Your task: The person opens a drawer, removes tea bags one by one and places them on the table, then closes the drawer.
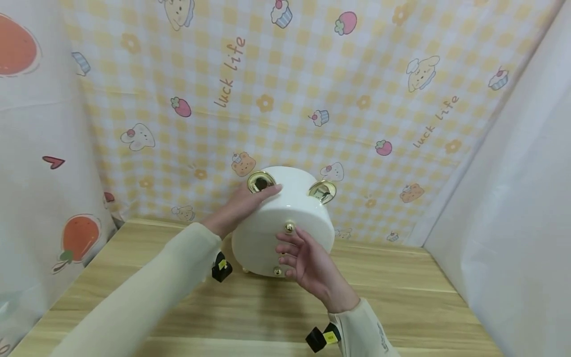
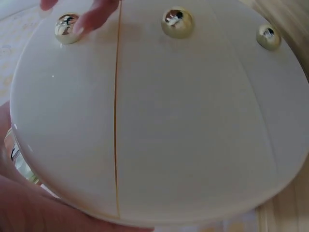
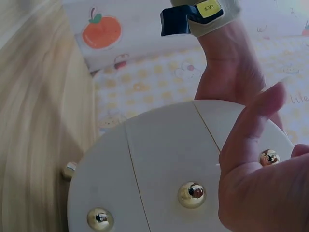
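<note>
A glossy white rounded drawer box [image 1: 260, 238] with a gold left ear [image 1: 251, 183] and a gold right ear [image 1: 327, 191] stands upright on the table. Down its front run a top knob [image 2: 65, 30], a middle knob [image 3: 192, 195] and a bottom knob [image 1: 277, 271], all round and gold, with thin seams between the drawer fronts. My left hand [image 1: 241, 206] grips the box beside the left ear, thumb over the top; its other fingers are largely hidden. Close to the top knob is my right hand [image 1: 312, 265], fingers loosely bent, one fingertip at the knob in the left wrist view.
The wooden table [image 1: 383, 292] spreads around the box. Right behind the box rises a yellow checked cloth [image 1: 276, 134] with cartoon prints. White cloth walls [image 1: 504, 198] close in both sides. Each wrist carries a black camera mount [image 1: 221, 267].
</note>
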Demonstrator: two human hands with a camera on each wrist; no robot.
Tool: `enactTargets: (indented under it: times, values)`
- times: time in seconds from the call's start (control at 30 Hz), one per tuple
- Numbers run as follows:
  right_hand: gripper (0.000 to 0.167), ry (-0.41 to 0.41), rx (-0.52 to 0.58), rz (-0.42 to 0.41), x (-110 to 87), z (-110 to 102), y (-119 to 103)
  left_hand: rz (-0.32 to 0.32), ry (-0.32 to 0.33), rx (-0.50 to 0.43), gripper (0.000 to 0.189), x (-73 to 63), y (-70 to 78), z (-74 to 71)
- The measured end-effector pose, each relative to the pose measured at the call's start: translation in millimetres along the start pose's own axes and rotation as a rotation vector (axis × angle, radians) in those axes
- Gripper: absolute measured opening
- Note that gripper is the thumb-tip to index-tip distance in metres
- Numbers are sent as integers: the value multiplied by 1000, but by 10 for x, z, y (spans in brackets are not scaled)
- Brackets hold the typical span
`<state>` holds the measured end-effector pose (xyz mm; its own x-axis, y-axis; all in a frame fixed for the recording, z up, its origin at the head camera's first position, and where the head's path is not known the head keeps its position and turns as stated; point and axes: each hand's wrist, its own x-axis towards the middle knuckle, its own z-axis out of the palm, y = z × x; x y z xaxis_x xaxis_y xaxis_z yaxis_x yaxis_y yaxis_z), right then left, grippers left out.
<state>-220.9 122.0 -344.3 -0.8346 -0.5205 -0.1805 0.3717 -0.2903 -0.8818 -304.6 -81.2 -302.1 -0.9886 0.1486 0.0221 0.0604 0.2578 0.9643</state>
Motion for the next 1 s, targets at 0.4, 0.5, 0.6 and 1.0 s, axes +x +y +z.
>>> enactTargets:
  times: [0.4,0.5,0.6,1.0]
  values:
    - [47,-95,127,8,76,53,-31,-54,-97,-102,56,54,-26,-85]
    - [48,-98,139,1,82,67,-36,-25,-135,-77,53,34,-14,-82]
    - [49,-84,146,-13,85,86,-32,-3,-154,-68,56,5,-9,-60]
    - [39,128,122,-60,191,145,36,7,-169,-51,58,69,-71,-86]
